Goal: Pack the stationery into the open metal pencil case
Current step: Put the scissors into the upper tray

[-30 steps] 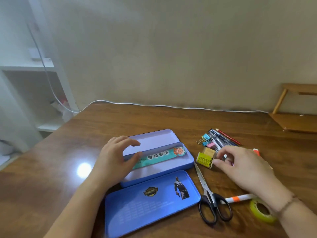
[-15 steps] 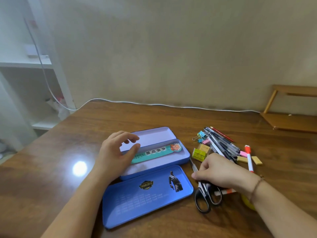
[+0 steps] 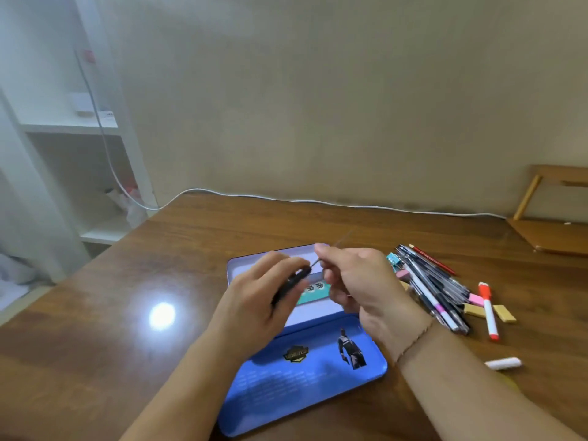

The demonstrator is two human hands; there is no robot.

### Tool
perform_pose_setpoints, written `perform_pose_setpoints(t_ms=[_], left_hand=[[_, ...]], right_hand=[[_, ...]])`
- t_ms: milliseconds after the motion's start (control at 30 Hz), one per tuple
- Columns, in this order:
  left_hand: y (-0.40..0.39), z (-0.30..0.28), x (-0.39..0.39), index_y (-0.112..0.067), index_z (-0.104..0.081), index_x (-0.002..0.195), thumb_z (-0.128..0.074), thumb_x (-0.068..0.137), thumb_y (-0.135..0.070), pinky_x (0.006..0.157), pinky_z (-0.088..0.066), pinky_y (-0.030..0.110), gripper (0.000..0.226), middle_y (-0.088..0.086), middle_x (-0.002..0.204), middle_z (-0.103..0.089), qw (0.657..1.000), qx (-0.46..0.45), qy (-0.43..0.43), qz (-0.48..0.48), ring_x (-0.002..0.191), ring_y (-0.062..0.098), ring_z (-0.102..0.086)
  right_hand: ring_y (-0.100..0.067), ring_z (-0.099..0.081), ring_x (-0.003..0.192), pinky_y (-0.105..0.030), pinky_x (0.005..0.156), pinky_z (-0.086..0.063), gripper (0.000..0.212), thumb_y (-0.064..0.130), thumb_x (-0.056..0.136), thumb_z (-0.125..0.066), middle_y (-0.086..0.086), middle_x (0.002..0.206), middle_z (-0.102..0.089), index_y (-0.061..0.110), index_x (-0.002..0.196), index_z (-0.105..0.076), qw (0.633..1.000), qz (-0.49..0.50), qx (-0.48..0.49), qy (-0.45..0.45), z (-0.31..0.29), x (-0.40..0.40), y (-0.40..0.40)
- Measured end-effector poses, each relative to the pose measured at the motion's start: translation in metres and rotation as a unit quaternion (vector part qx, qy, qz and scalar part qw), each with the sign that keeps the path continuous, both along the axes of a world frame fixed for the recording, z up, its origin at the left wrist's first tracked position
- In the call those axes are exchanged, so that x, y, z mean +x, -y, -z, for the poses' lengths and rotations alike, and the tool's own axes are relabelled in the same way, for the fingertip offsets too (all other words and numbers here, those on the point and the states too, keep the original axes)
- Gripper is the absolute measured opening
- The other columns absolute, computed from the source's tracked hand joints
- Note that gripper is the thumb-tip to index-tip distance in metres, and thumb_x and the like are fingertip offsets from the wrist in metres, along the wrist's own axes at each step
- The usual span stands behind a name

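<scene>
The scissors point(image 3: 294, 280), which lay on the counter point(image 3: 191, 249) beside the lid half a second ago, now hang above the open metal pencil case point(image 3: 270, 259), black handles clasped by the left hand point(image 3: 254, 300), blade end pinched by the right hand point(image 3: 359, 281). Placement in the tray looks imminent; pens point(image 3: 436, 291), erasers point(image 3: 504, 313) and a marker point(image 3: 488, 310) wait to the right.

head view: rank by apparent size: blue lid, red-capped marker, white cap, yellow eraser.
1. blue lid, by far the largest, though nearest the camera.
2. red-capped marker.
3. white cap and yellow eraser look about alike; not ranked.
</scene>
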State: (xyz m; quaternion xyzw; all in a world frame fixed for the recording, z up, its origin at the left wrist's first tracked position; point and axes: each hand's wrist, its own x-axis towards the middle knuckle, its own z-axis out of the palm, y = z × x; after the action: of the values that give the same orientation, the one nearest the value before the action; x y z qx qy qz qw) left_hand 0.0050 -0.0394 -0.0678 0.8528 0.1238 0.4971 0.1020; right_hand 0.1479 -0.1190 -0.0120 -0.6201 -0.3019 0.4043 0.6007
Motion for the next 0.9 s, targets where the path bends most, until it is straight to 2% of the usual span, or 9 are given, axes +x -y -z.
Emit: perform_pose_setpoints(t_ms=[67,100,167,233,333,467,567,733,900], left_hand=[[-0.001,0.000,-0.002,-0.021,-0.066,0.096,-0.050,0.097,-0.032,0.054,-0.051,0.028,0.019,-0.005,0.079,-0.066,0.983,-0.155,0.093,0.012,0.060,0.013,-0.062],[-0.002,-0.003,-0.002,-0.021,-0.065,0.089,-0.050,0.096,-0.033,0.049,-0.050,0.029,0.020,-0.002,0.070,-0.064,0.959,-0.247,0.138,0.023,0.051,0.016,-0.060],[-0.005,-0.009,-0.005,-0.012,-0.064,0.084,-0.051,0.095,-0.032,0.042,-0.047,0.029,0.026,0.005,0.064,-0.059,0.902,-0.384,0.191,0.055,0.042,0.023,-0.054],[-0.009,-0.013,-0.009,-0.005,-0.062,0.090,-0.051,0.095,-0.025,0.040,-0.045,0.028,0.024,0.010,0.069,-0.057,0.873,-0.438,0.195,0.085,0.041,0.025,-0.053],[-0.009,-0.014,-0.010,-0.008,-0.059,0.107,-0.051,0.100,-0.009,0.040,-0.048,0.028,0.011,0.011,0.082,-0.056,0.862,-0.466,0.166,0.110,0.044,0.026,-0.056],[-0.016,-0.011,-0.014,-0.009,-0.067,0.094,-0.055,0.098,-0.010,0.055,-0.052,0.026,0.013,-0.006,0.075,-0.065,0.880,-0.457,0.109,0.066,0.063,0.017,-0.062],[-0.026,-0.003,-0.018,-0.019,-0.070,0.088,-0.059,0.090,-0.035,0.065,-0.050,0.023,0.020,-0.011,0.074,-0.066,0.915,-0.397,0.059,-0.038,0.071,0.007,-0.061],[-0.027,0.006,-0.021,-0.039,-0.051,0.128,-0.050,0.069,-0.076,0.107,-0.030,0.030,0.070,-0.021,0.128,-0.050,0.926,-0.284,-0.231,-0.088,0.128,0.001,-0.036],[-0.022,0.007,-0.021,-0.046,-0.024,0.146,-0.065,0.055,-0.076,0.117,-0.012,0.037,0.104,-0.033,0.125,-0.035,0.907,-0.220,-0.351,-0.073,0.125,-0.006,-0.021]], right_hand=[[-0.011,-0.045,0.042,-0.023,0.041,-0.034,0.032,0.037,0.088,-0.066,0.003,0.055,-0.057,0.014,0.066,-0.064,0.993,-0.015,0.057,0.099,0.006,-0.003,-0.001],[-0.009,-0.050,0.051,-0.025,0.049,-0.040,0.027,0.038,0.088,-0.066,0.006,0.061,-0.060,0.016,0.072,-0.066,0.968,0.003,0.107,0.229,0.011,0.000,-0.001],[-0.010,-0.057,0.080,-0.027,0.070,-0.045,0.013,0.033,0.088,-0.067,0.009,0.086,-0.065,0.021,0.093,-0.068,0.817,0.063,0.187,0.542,0.021,0.010,-0.001],[-0.023,-0.056,0.105,-0.040,0.087,-0.043,0.028,0.028,0.086,-0.067,0.003,0.112,-0.066,0.019,0.113,-0.066,0.658,0.066,0.215,0.719,0.028,0.021,-0.007],[-0.029,-0.058,0.115,-0.055,0.099,-0.038,0.029,0.018,0.087,-0.066,0.000,0.120,-0.068,0.016,0.116,-0.068,0.567,0.056,0.238,0.786,0.031,0.033,-0.021],[-0.024,-0.067,0.086,-0.044,0.085,-0.053,0.016,0.009,0.086,-0.064,-0.005,0.095,-0.073,0.009,0.100,-0.072,0.600,-0.049,0.274,0.750,0.030,0.042,-0.030],[-0.021,-0.066,0.081,-0.035,0.068,-0.059,0.019,0.004,0.082,-0.071,-0.003,0.093,-0.071,0.011,0.100,-0.069,0.649,-0.152,0.217,0.713,0.041,0.047,-0.034],[-0.015,-0.062,0.082,-0.035,0.063,-0.056,0.021,0.008,0.083,-0.069,0.005,0.093,-0.067,0.020,0.100,-0.069,0.648,-0.249,0.137,0.707,0.058,0.049,-0.043],[-0.022,-0.060,0.094,-0.034,0.068,-0.050,0.017,0.014,0.087,-0.063,0.001,0.101,-0.065,0.021,0.101,-0.071,0.661,-0.251,0.115,0.698,0.057,0.037,-0.051]])
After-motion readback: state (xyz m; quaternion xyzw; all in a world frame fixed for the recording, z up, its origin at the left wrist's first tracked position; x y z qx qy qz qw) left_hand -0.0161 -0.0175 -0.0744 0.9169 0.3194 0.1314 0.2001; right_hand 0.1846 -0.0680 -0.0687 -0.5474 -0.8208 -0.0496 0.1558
